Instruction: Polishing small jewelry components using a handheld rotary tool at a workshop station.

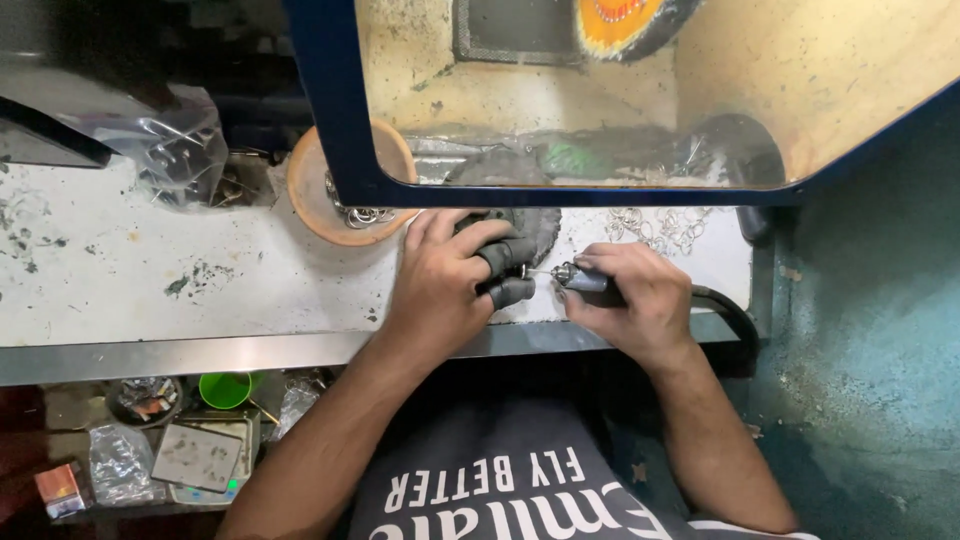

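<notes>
My left hand [445,280] rests on the white bench [150,280], with dark covers on the thumb and forefinger tips. Those fingers pinch a small metal piece [525,271], too small to make out. My right hand [630,295] grips a slim rotary handpiece [583,279] like a pen. Its thin bit points left and meets the pinched piece. A black hose [730,315] runs from the handpiece off to the right and down over the bench edge. A dark round pad [535,225] lies just behind my left fingers.
An orange dish [310,200] holding metal rings sits at the left of a blue-framed clear shield [345,130]. Loose silver rings [665,228] lie at the back right. A plastic bag [170,140] is at the far left. A green cup [225,388] and trays sit on a shelf below.
</notes>
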